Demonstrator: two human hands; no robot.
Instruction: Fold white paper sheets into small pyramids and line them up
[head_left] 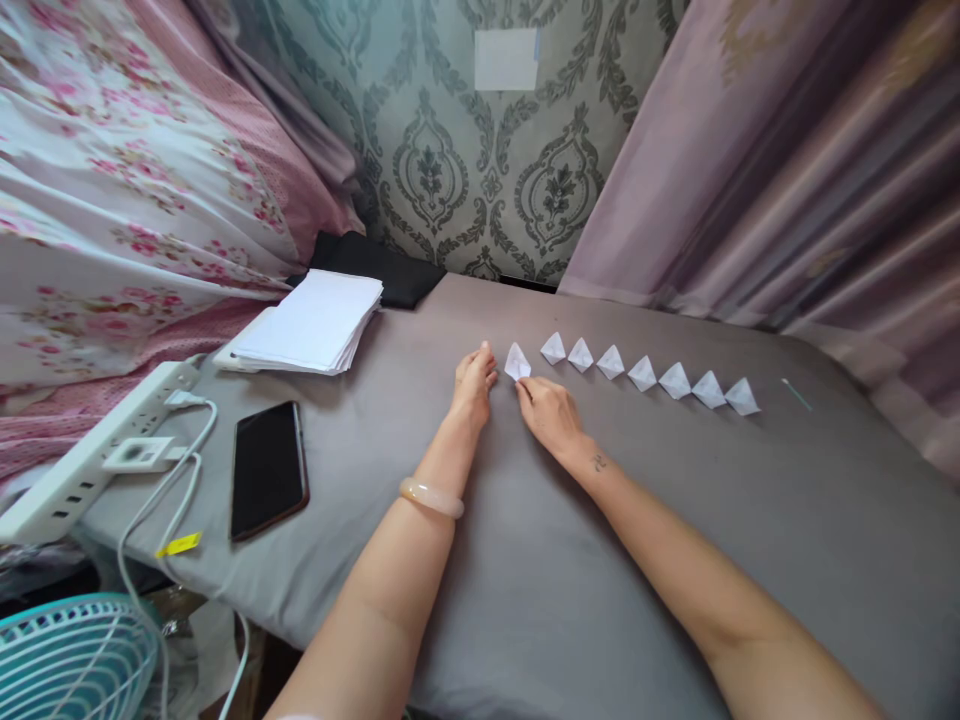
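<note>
A small white folded paper boat (pixel 516 360) is pinched at its lower corner between the thumb and fingers of my right hand (pixel 551 412). Just left of it, my left hand (pixel 473 384) is held on edge, thumb up and fingers partly extended, with nothing seen in it. Its fingertips are close to the boat but apart from it. To the right, several similar paper boats (pixel 643 373) stand in a slanting row on the grey cloth (pixel 570 580). A pale bracelet (pixel 431 498) circles my left wrist.
A stack of white paper (pixel 311 315) lies at back left, by a black folded item (pixel 390 268). Nearer are a phone (pixel 268 470), a white power strip (pixel 97 450) with cables and a fan (pixel 75 655). A thin green stick (pixel 797 394) lies far right. Curtains (pixel 697 180) hang both sides.
</note>
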